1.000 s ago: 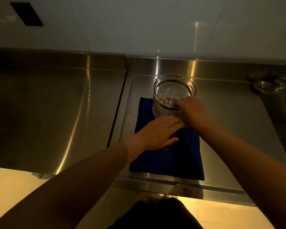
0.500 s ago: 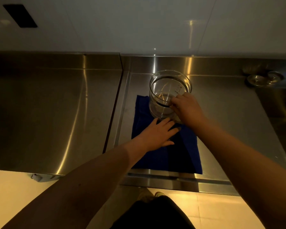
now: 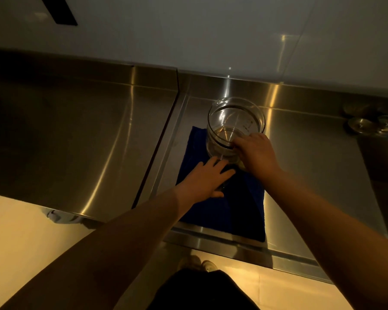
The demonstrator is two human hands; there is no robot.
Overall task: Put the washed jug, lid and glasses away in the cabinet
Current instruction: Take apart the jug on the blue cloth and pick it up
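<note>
A clear glass jug (image 3: 232, 121) stands upright at the far end of a dark blue cloth (image 3: 240, 211) on the steel counter. My right hand (image 3: 254, 153) grips the jug's near side, fingers curled at the rim where the handle is hidden. Just in front of the jug, my left hand (image 3: 207, 177) lies flat on the cloth with its fingers spread. A small dark shape shows under its fingertips; I cannot tell what it is. No lid or glasses are clearly seen.
The steel counter (image 3: 76, 135) runs left past a seam (image 3: 159, 144) beside the cloth. Round metal fittings (image 3: 371, 126) sit at the back right, with a dark recess below them. A tiled wall rises behind. The counter's front edge and the floor lie below.
My left hand has flattened and spread its fingers on the cloth just below the jug. My right hand keeps its grip on the jug, which has stayed in place.
</note>
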